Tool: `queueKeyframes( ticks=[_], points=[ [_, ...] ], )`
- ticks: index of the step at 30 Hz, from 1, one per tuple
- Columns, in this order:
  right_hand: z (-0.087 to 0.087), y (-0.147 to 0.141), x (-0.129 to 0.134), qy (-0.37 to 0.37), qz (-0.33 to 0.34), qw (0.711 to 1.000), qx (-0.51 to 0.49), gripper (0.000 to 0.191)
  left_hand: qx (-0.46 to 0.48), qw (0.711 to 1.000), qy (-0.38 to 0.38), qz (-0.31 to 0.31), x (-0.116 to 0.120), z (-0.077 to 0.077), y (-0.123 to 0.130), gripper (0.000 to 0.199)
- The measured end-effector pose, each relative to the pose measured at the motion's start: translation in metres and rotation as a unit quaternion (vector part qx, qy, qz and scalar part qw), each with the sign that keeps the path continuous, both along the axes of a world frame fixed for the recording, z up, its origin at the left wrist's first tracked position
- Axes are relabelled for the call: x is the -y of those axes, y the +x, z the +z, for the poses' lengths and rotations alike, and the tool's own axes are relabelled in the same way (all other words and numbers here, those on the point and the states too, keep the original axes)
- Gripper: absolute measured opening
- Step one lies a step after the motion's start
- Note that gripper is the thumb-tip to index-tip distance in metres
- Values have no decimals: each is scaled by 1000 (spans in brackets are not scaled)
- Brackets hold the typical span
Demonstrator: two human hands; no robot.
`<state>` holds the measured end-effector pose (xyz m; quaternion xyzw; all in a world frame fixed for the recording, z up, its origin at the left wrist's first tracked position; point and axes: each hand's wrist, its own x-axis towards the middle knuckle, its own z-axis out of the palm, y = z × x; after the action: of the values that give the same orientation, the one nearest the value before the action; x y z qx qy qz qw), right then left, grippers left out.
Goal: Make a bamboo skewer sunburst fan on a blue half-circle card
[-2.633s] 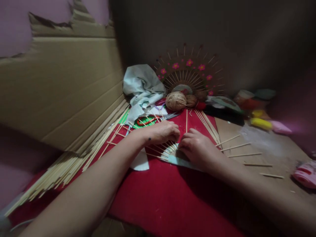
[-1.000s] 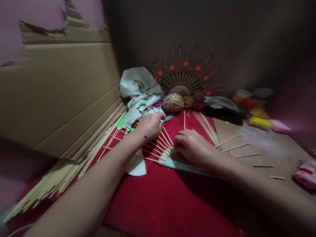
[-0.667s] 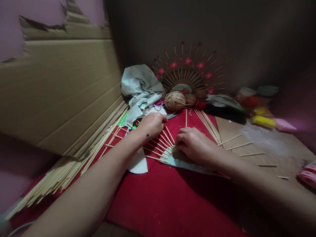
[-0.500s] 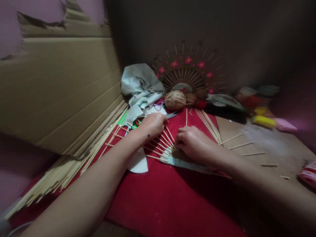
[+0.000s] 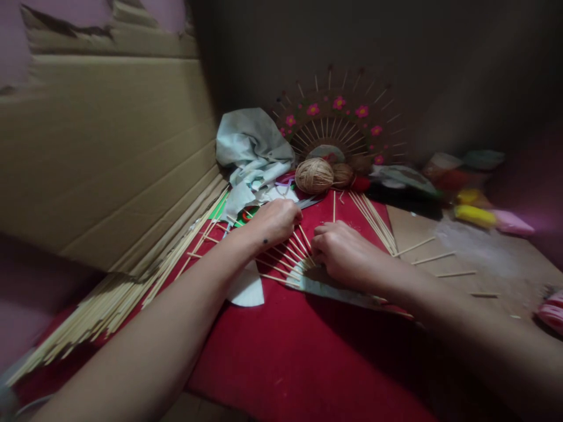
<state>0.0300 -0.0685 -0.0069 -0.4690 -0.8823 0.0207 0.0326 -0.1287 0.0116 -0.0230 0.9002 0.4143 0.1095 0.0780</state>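
So my left hand (image 5: pixel 281 220) is hovering farther out along the fanned sticks (image 5: pixel 277 279) now, instead of crowding in next to my right hand (image 5: pixel 341 246) like it was a couple of seconds ago. That's leaving a gap between the two, and more of the sticks are showing through it, so I'm reckoning their spacing is getting easier to check. My left fingers are curling in tight, and one stick is running right up to them, but the tips are hiding, so I can't tell whether I'm pinching it. My right hand is bunching over the pale half-round piece (image 5: pixel 328 289), roughly where it was, and its fingertips are hiding too, so I can't tell if I'm gripping anything or just pressing. I'm guessing it's doing the steadying. The pale piece is lying flat on the red cloth (image 5: pixel 264 357), partly under that hand, with the left-side sticks fanning out from it. More stick ends (image 5: pixel 457 274) are poking out past my right forearm over the cardboard (image 5: pixel 411 234), while a bundle of spare sticks (image 5: pixel 105 302) is sitting off to my left.
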Motion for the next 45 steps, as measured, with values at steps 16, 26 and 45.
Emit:
queueKeyframes(
  ticks=[16,26,45],
  points=[
    [5,-4,3,-28,7,1000,3,19,230,944,107,212,0,36,-22,26],
    [3,-6,3,-11,-12,1000,6,18,230,945,120,200,-1,32,-21,22],
    [0,43,58,164,-57,961,-214,18,166,963,138,164,-5,21,-16,25]
  ],
)
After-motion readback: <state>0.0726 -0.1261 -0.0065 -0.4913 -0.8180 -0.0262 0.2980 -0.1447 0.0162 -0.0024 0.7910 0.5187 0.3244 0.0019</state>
